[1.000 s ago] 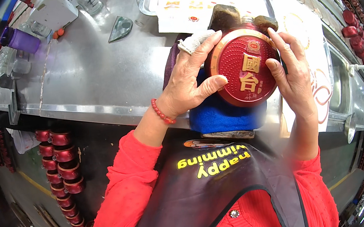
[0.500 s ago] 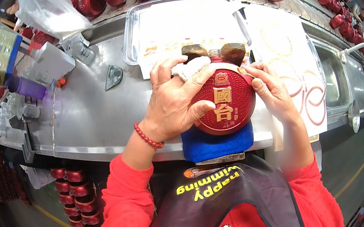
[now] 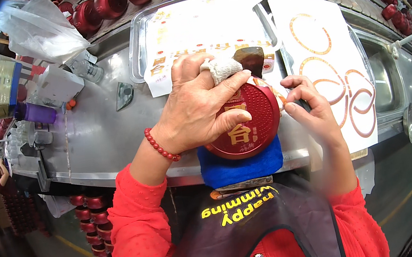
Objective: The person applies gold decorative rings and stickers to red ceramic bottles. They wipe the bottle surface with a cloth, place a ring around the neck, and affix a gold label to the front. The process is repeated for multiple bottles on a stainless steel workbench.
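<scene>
A round, flat red bottle (image 3: 265, 120) with raised gold characters lies tilted on a blue cloth pad (image 3: 242, 168). My left hand (image 3: 194, 101) presses over its left side, thumb on its face. A bunched white cloth (image 3: 222, 69) is held among that hand's fingers. At the bottle's right rim, a thin orange-and-white decal strip (image 3: 279, 96) runs to the pinched fingertips of my right hand (image 3: 312, 106). A dark object (image 3: 304, 104) shows inside the right fingers; its kind is unclear. Beyond the bottle stands a dark brown block (image 3: 249, 59). The bottle's neck is mostly hidden.
A clear tray (image 3: 136, 49) at the back bears a sheet of gold decals (image 3: 187, 27). To the right lies a white sheet (image 3: 289, 29) with orange ring decals, beside a sink (image 3: 387, 81). Red bottles (image 3: 110, 1) line the far belt. A glass piece (image 3: 124, 95) and purple container (image 3: 37, 112) are left.
The bottle has turned slightly and its characters sit farther left under my left hand. My right hand has drawn a little away from the rim, and the strip beside it shows more.
</scene>
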The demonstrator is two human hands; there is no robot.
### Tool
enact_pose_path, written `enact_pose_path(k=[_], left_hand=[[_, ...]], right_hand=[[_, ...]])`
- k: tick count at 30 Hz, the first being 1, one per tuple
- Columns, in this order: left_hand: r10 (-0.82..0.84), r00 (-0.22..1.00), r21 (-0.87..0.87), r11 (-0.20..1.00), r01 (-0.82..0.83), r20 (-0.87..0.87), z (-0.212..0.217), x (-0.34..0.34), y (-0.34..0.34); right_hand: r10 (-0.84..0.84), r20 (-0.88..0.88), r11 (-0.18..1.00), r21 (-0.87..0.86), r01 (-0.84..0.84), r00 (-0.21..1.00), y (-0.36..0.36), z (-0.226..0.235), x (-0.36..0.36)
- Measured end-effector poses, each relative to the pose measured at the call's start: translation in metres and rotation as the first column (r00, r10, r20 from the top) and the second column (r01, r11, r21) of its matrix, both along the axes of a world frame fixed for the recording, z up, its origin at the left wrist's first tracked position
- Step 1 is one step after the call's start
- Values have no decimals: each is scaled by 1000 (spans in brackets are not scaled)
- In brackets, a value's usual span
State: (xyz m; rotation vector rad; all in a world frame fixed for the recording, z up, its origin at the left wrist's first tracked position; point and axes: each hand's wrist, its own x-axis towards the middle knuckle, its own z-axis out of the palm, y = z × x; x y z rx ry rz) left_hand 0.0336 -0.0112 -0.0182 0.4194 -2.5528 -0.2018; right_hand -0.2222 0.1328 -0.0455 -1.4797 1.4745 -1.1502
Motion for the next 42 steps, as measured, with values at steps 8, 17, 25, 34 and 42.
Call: enact_pose_path(k=[8,17,25,34,42], left_hand=[[1,1000,-30,1000,-1,18,3,-1,2],[-31,996,-91,995,38,84,11,-5,3],[-177,975,-41,982,184,130,22,-20,15],[-40,975,-117,991,67,218,23,-6,2],[-25,978,-135,989,54,209,27,-10,5]], right_hand=[[69,216,992,84,-89,974,14,14,7],[16,299,982,175,-71,954,19,4,15],[161,158,978,107,-179,974,24,-5,9],[-173,-496,905,-421,-62,851,14,-15,20],[-166,-479,909,-412,-54,862,21,-21,25]])
